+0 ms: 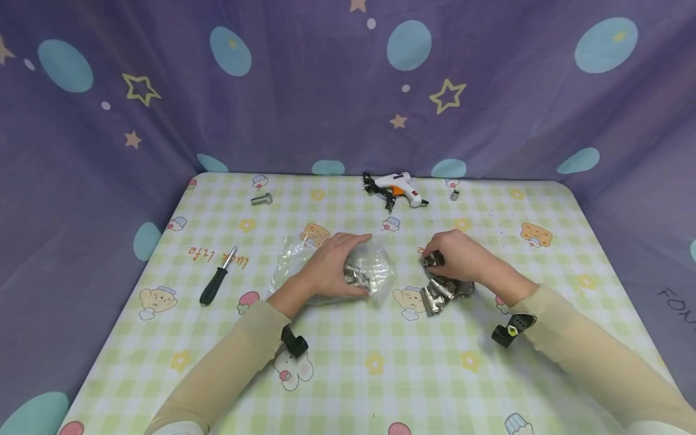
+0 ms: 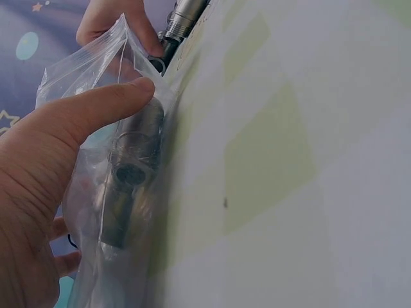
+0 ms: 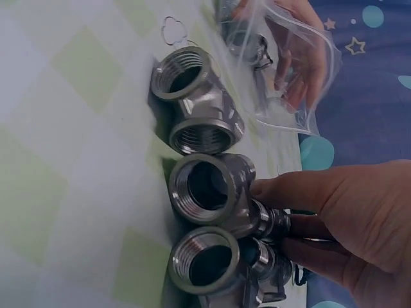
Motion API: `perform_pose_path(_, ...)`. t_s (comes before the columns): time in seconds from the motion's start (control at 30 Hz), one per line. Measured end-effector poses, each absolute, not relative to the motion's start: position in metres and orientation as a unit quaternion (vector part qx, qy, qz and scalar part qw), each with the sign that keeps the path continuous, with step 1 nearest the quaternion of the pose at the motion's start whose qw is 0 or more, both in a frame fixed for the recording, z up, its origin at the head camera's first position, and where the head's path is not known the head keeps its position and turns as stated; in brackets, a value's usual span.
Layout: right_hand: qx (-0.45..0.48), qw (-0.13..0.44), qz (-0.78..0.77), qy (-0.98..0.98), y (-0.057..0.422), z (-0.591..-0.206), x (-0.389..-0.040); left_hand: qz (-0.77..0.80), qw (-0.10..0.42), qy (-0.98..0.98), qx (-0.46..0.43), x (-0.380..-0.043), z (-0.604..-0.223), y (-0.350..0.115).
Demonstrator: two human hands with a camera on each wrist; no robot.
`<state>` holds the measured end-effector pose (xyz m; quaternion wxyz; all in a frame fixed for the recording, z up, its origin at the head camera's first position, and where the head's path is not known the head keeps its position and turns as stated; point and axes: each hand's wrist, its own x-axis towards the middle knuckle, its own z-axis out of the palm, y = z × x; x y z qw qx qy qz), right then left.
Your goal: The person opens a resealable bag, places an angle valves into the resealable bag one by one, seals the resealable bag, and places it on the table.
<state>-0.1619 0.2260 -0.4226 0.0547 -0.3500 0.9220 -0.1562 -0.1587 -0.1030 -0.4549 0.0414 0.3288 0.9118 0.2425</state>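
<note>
My left hand (image 1: 333,266) grips a clear zip bag (image 1: 385,272), the thumb on its near side and the fingers on the far side. Metal pipe fittings (image 2: 135,141) show through the plastic, and the bag's mouth faces the other hand. To the right, my right hand (image 1: 462,257) pinches a threaded pipe fitting (image 3: 239,192) between thumb and fingers. This one is among several similar silvery fittings lying together on the cloth. A tee fitting (image 3: 205,106) with wide threaded openings lies nearest the bag. The fingertips are partly hidden behind the metal.
A black-handled screwdriver (image 1: 216,283) lies left of the bag. Along the back are a bolt (image 1: 262,199), a white glue gun (image 1: 402,184) with its dark cord, and a small metal piece (image 1: 454,195). A purple curtain (image 1: 337,109) hangs behind the checked tablecloth (image 1: 337,386).
</note>
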Motion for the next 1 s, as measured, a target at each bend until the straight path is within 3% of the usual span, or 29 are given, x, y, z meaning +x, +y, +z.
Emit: perform_pose_path(1.0, -0.289, -0.003, -0.238, 0.927, 0.209, -0.422, -0.166, 0.238, 0.038, 0.912, 0.333, -0.158, -0.455, -0.104)
